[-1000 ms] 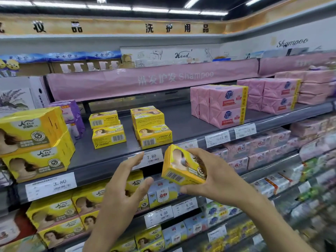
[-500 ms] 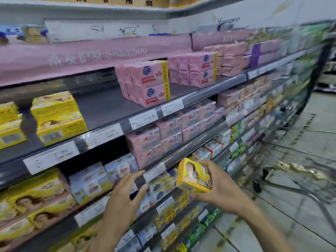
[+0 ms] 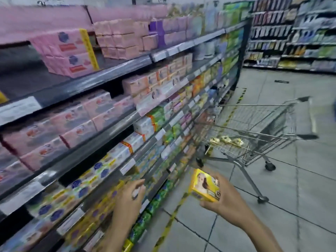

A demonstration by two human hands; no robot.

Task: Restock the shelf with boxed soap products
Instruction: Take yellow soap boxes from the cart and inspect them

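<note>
**Yellow soap box held low in the right hand, off the shelf**

The right hand (image 3: 226, 196) grips a yellow soap box (image 3: 203, 188) from its right side, fingers curled behind it and the thumb along its lower edge. The box is tilted, and its printed front – a portrait on a yellow ground – faces the camera. It hangs over the tiled floor (image 3: 300, 206), just out from the lower tiers of the shelf (image 3: 109, 80) and touching none of them.

The left hand (image 3: 131, 199) is raised in front of the lower tiers, to the left of the box and apart from it. Its fingers are loosely bent and hold nothing; blur hides whether the fingertips touch the goods behind them.

On the top tier a block of pink boxes (image 3: 67, 51) stands two high near the front edge, with bare dark shelf surface to its left. More pink packs fill the tier below, and white, blue, green and yellow packs crowd the lower tiers, too smeared to read. White price tags (image 3: 18, 110) run along the tier edges.

A wire shopping cart (image 3: 254, 124) stands on the floor to the right of the shelf, well apart from both hands. A few small pale packs (image 3: 226, 140) lie on the bottom of its basket. A strip of yellow-and-black tape (image 3: 168, 227) runs along the floor near the foot of the shelf.
</note>
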